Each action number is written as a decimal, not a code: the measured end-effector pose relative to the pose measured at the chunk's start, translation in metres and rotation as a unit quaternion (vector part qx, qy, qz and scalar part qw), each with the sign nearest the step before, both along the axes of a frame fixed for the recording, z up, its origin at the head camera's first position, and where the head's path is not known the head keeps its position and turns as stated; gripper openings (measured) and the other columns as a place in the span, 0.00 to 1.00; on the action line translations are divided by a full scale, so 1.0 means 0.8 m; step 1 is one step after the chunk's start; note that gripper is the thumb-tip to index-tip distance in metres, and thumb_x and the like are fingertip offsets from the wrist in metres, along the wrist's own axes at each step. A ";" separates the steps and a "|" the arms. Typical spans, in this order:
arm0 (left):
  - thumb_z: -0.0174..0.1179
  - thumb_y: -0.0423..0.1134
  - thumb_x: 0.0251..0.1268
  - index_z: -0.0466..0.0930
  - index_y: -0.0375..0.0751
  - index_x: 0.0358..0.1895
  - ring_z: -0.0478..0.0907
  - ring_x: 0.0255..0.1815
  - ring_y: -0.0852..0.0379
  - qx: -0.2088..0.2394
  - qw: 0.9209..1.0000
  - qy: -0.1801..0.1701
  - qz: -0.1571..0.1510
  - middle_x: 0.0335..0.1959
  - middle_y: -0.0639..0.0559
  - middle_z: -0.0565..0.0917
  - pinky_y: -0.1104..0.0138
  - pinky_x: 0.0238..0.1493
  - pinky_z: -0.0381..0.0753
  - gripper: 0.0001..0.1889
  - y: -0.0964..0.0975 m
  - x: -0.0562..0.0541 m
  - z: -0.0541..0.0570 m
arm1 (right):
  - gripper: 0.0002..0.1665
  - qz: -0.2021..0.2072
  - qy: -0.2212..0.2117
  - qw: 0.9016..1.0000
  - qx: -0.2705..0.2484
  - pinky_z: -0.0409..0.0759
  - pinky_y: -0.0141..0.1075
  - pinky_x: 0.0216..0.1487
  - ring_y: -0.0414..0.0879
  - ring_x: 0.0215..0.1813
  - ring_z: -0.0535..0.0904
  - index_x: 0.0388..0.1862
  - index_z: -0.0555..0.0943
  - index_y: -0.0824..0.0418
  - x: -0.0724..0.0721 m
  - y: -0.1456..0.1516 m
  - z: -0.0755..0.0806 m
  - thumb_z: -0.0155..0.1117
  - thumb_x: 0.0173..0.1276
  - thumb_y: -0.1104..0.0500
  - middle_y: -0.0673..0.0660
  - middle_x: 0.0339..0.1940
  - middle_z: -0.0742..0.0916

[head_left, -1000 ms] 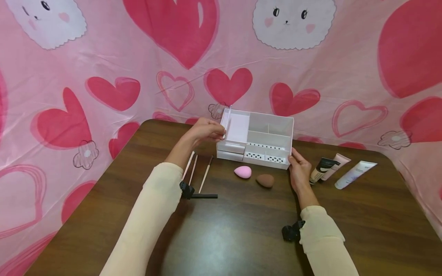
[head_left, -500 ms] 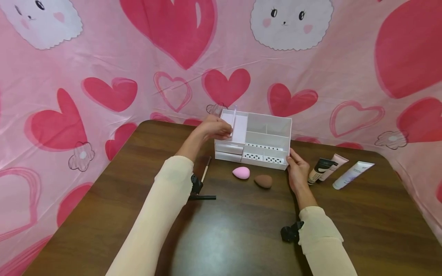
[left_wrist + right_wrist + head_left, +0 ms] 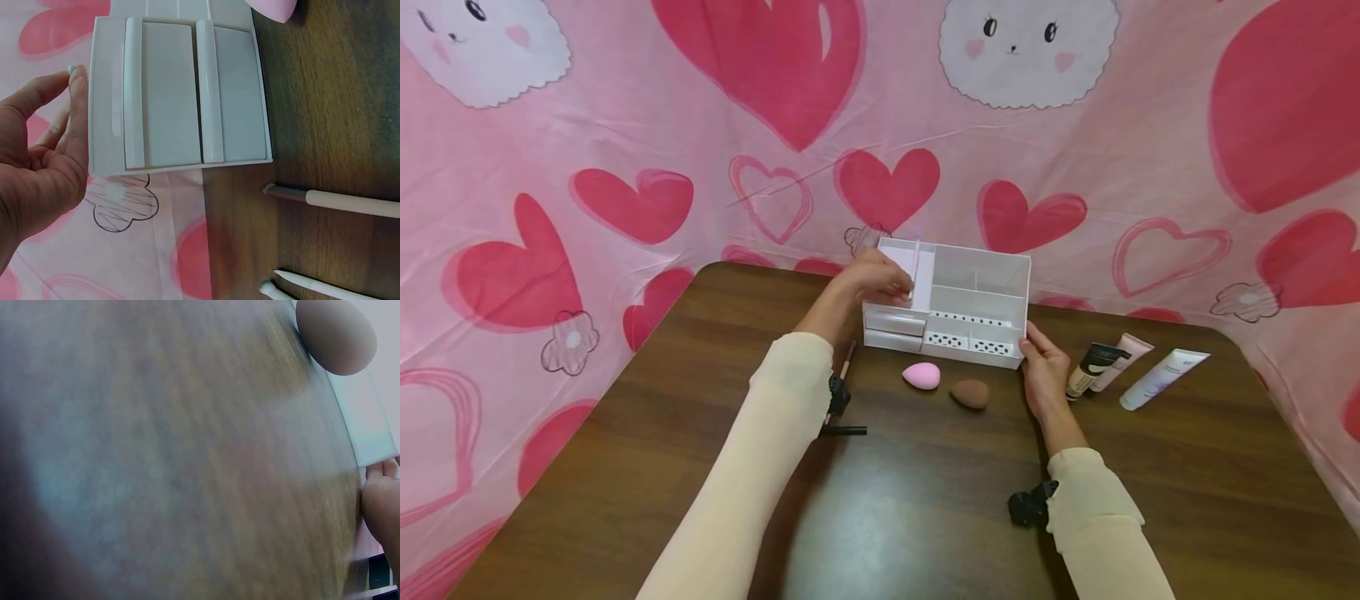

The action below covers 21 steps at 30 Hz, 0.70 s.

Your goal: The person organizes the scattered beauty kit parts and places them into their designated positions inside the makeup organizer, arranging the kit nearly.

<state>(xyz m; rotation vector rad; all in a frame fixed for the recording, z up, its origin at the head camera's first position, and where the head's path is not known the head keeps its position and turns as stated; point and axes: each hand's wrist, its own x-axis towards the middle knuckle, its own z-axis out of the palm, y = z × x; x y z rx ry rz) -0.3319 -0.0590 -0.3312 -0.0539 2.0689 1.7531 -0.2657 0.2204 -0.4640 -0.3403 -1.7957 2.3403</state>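
Left hand (image 3: 880, 279) pinching slim pale stick (image 3: 916, 254) above left compartment (image 3: 897, 254) of organizer (image 3: 977, 302), near worktop's (image 3: 940, 500) back edge! Right hand (image 3: 1047, 371) touching front right corner, finger curl unclear. Placing step, seemingly; next calls for careful lowering.

homelike makeup corner: table (image 3: 940, 508), heart-print backdrop (image 3: 895, 92), cosmetic tubes (image 3: 1162, 382), organizer (image 3: 1000, 272)

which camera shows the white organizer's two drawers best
The left wrist view: both drawers appear large, their fronts unblocked. The head view shows them small, at the left front of the organizer, just below the left hand. The right wrist view shows neither drawer, only another part of the organizer.
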 end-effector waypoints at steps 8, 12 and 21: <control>0.58 0.22 0.64 0.78 0.32 0.24 0.79 0.19 0.60 -0.007 0.999 -0.013 -0.029 0.17 0.48 0.80 0.73 0.25 0.83 0.10 0.012 0.000 0.001 | 0.29 -0.003 0.005 1.000 0.002 0.71 0.29 0.73 0.42 0.72 0.70 0.77 0.64 0.68 -0.001 0.001 0.000 0.47 0.78 0.70 0.63 0.79 0.68; 0.59 0.22 0.64 0.79 0.32 0.25 0.80 0.19 0.60 -0.022 0.999 -0.015 -0.034 0.17 0.49 0.80 0.74 0.25 0.83 0.09 0.016 0.000 0.000 | 0.29 -0.002 0.008 1.000 0.002 0.72 0.28 0.72 0.42 0.71 0.71 0.77 0.63 0.69 -0.001 0.000 -0.001 0.47 0.78 0.70 0.65 0.79 0.68; 0.61 0.23 0.63 0.79 0.32 0.24 0.79 0.18 0.62 -0.040 0.998 -0.019 -0.039 0.15 0.50 0.81 0.75 0.25 0.82 0.09 0.020 -0.004 -0.006 | 0.29 -0.001 0.010 1.000 -0.006 0.69 0.33 0.76 0.43 0.72 0.70 0.76 0.63 0.70 0.000 0.000 0.000 0.46 0.78 0.71 0.65 0.79 0.68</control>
